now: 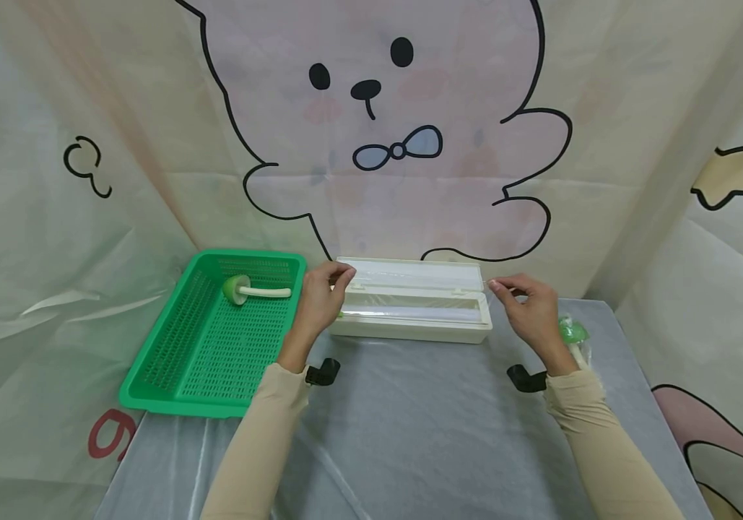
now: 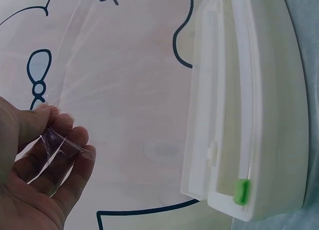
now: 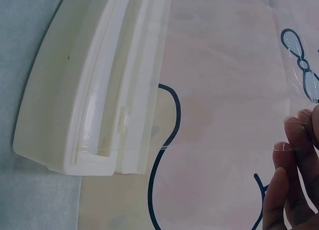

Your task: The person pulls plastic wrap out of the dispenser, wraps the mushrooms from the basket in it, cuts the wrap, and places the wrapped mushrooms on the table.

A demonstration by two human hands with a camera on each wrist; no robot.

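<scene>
A white cling film dispenser (image 1: 410, 334) stands at the table's back edge with its clear lid (image 1: 416, 273) raised and a roll (image 1: 419, 313) inside. My left hand (image 1: 319, 300) pinches a bunched corner of clear cling film (image 2: 60, 145) between thumb and fingers, near the box's left end. Near the right end, my right hand (image 1: 530, 310) pinches the film's other side, and its edge shows faintly in the right wrist view. The sheet stretches between both hands, above the box, hard to see. A green slide cutter (image 2: 242, 191) sits at the box's left end.
A green plastic basket (image 1: 215, 409) at the left holds a mushroom-shaped item (image 1: 241, 289) with a green cap and pale stem. Behind my right wrist lies a similar green-capped item (image 1: 572, 331) wrapped in clear film. A printed curtain (image 1: 475, 209) hangs directly behind the table.
</scene>
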